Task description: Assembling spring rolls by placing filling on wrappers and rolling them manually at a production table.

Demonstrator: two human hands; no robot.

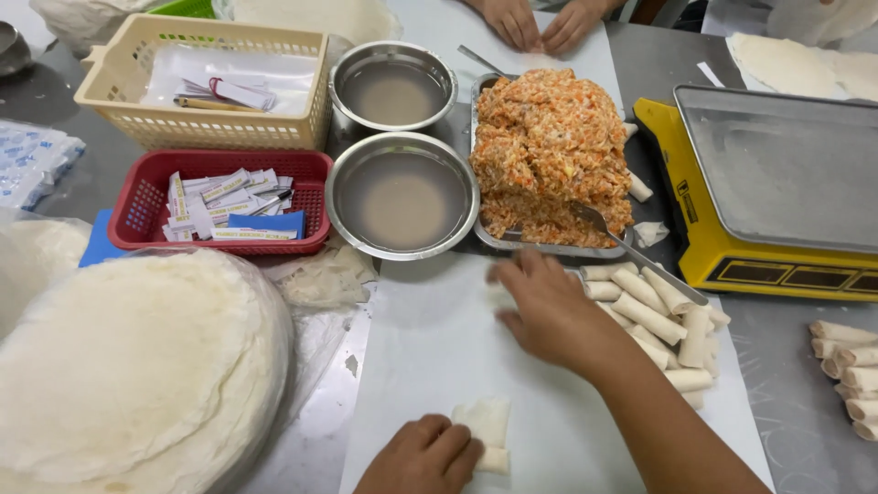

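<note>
Two bare hands work low in the frame: left hand [425,455], fingers curled together, pins a soft half-rolled wrapper [487,430] on the white sheet [430,348], while right hand [547,306], fingers spread apart, reaches centre-frame beside stacked pale rolls [654,316] below the crumbly orange filling tray [549,151].

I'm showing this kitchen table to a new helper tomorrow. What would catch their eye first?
Probably the tall heap of orange filling on a metal tray at the middle back. Next, the big stack of round white wrappers at the near left, and the pile of finished rolls beside the right hand. The left hand presses a small folded wrapper at the near edge.
</note>
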